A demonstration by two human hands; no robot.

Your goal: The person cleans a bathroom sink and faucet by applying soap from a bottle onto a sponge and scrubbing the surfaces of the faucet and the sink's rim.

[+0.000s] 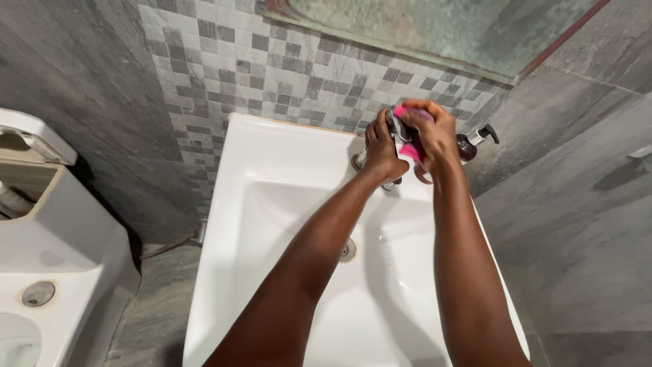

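We see both arms stretched out over a white sink (272,177), the hands meeting at its back edge where the tap (358,162) stands. The left hand (382,151) is wrapped around the tap, fingers closed on its metal body just above the base. The right hand (433,136) is closed around a pink cloth (409,152), pressing it against the top of the tap; pink shows above the knuckles and below the palm, with a loose end hanging beside the wrist. It may be a sponge rather than a cloth, since most of it is hidden inside the grip.

Just to the right of the right hand, touching the wall corner, stands a dark pump bottle (470,144). The drain (348,251) sits in the basin floor, partly covered by the left forearm. A mirror (441,27) hangs above on the small grey tiles (272,61). To the left, well apart from the sink, is a white toilet (54,258) with its tank lid ajar.
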